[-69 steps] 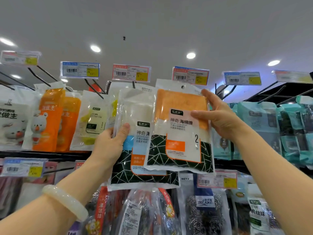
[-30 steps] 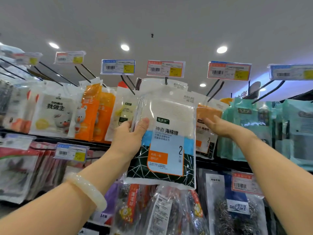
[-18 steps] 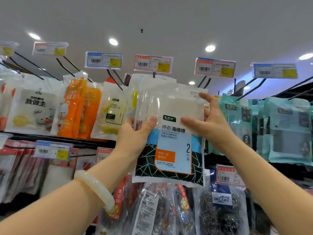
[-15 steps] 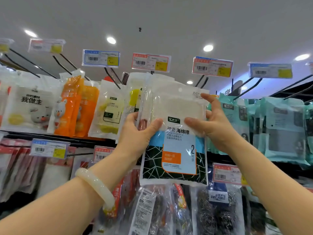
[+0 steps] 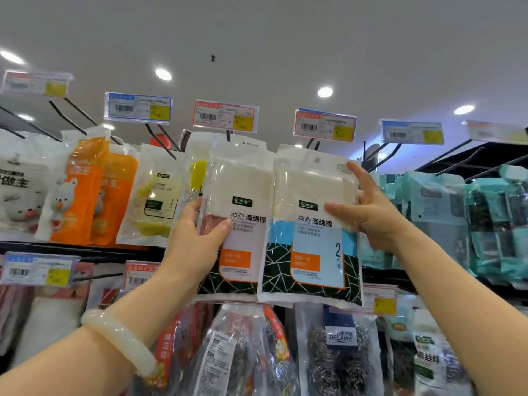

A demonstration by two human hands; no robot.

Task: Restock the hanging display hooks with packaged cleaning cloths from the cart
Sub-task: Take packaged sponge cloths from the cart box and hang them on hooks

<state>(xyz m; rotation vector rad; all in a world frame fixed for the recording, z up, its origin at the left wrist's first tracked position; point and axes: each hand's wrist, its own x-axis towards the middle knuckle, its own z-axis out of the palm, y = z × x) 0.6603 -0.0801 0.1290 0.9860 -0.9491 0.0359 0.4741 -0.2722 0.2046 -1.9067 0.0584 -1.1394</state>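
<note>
Since half a second ago, the right hand has drawn one clear white-and-blue sponge-cloth packet toward 3 o'clock, pinching it upright, hang-hole at 12; the left hand grips the remaining white-and-pink packet.

Two upright clear cloth packets, white-topped: blue-banded packet overlapping pink-banded packet, below hooks.

Single head-worn wide-angle view; faces forward and tilted upward at the hanging display hooks and grey ceiling; close range, within arm's reach; no second view.
</note>
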